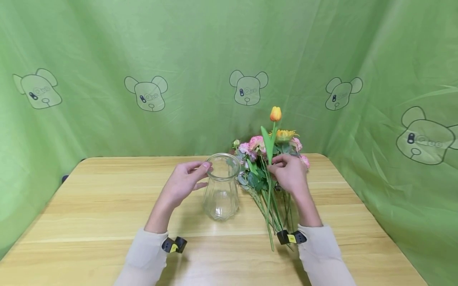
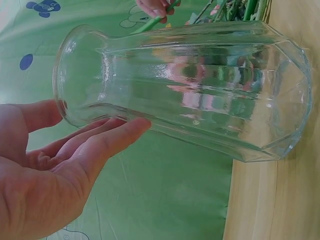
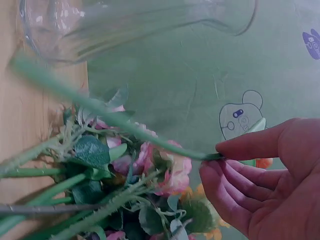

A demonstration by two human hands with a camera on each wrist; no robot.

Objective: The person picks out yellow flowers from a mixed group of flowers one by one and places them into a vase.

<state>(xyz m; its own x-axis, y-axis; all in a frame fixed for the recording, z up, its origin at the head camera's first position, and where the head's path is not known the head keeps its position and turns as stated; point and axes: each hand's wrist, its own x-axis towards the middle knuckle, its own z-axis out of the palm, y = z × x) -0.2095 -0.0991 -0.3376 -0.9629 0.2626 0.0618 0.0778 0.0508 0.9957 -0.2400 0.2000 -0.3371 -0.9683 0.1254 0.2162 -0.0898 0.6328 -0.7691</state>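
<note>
A clear glass vase with a wide rim and faceted body stands upright on the table. My left hand touches its left side, thumb at the rim; in the left wrist view the hand's fingers lie fairly straight along the neck. Between thumb and fingertips, my right hand pinches the green stem of an orange-yellow tulip. The tulip is upright, its bloom above the hand and its stem hanging down, blurred at the lower end in the right wrist view. Behind it lies a bunch of pink flowers with leafy stems.
A yellow flower is among the pink ones at the back of the wooden table. The bunch's stems point toward the front. A green curtain printed with bear heads encloses the back and sides.
</note>
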